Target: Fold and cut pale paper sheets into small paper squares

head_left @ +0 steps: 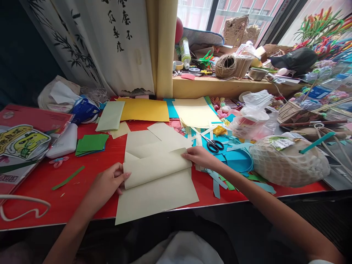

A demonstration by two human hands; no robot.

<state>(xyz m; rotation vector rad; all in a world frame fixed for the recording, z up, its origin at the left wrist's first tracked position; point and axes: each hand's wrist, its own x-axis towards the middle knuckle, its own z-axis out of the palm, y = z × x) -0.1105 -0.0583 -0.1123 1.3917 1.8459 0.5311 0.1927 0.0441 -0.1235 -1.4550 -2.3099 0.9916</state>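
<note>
A cream sheet of paper [156,190] lies on the red table [41,183], its far half rolled over toward me. My left hand [108,182] pinches the left end of that fold, fingers closed on the paper. My right hand [198,157] grips the fold's right end in the same way. More cream sheets [156,141] lie just behind it. Black-handled scissors [213,144] rest on blue paper scraps to the right of my right hand.
Green squares [90,143], a pale green sheet [111,115], a yellow sheet [145,110] and a white box [62,141] sit at the back left. A netted round bundle [288,161], plastic bags [253,117] and blue strips crowd the right. The sill holds a twine ball [224,66] and clutter.
</note>
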